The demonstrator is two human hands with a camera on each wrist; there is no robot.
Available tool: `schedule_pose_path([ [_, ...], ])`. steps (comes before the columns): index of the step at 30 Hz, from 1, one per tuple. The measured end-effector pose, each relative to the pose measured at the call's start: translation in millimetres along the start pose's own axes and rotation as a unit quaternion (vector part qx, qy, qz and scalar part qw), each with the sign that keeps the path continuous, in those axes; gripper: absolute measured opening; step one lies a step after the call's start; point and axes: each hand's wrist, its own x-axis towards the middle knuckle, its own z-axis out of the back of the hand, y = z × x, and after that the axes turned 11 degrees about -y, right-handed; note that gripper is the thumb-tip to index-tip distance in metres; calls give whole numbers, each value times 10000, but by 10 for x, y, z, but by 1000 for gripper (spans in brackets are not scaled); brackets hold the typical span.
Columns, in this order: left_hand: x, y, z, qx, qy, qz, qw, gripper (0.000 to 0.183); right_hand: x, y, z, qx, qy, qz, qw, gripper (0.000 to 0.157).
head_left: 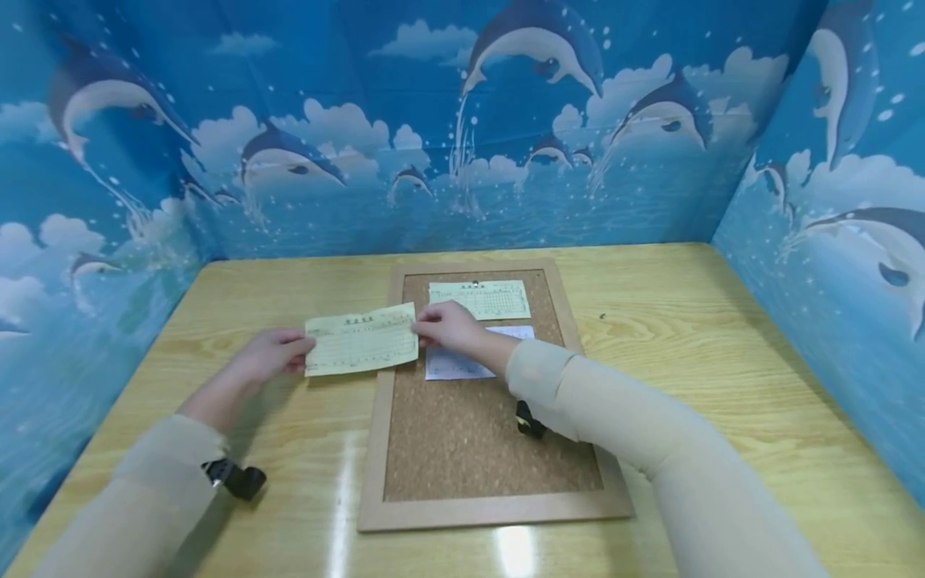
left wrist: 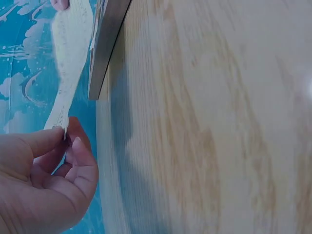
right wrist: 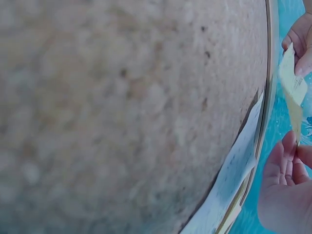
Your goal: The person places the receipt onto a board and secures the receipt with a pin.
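While over a wood-grain table amid dolphin curtains, both hands in pinches on yellow paper

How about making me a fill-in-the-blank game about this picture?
1. The held sheet between the left hand and the right hand is made of ____.
2. The middle of the board is made of ____.
3. The number of other sheets resting on the board is ____.
4. The leaping animals on the blue backdrop are ____.

Missing words: paper; cork; two; dolphins.
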Motion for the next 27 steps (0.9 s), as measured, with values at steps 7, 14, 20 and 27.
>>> schedule_pose_path([
  [7, -15, 30, -42, -218, -132, 57, 9997, 30, -25, -21, 72, -111, -86, -177, 9997, 19],
  [14, -21, 25, -85, -454, -120, 161, 9988, 41, -61, -60, 160, -118, -145, -263, 9995, 18],
  [20, -59, -25, -93, -412, 25, 229, 9989, 46, -108, -67, 226, -93, -117, -374, 9992, 19],
  [27, -93, -85, -122, -595, 227, 274, 9976, 42, -136, -62, 326, 111, -147, -567, 9982, 20],
])
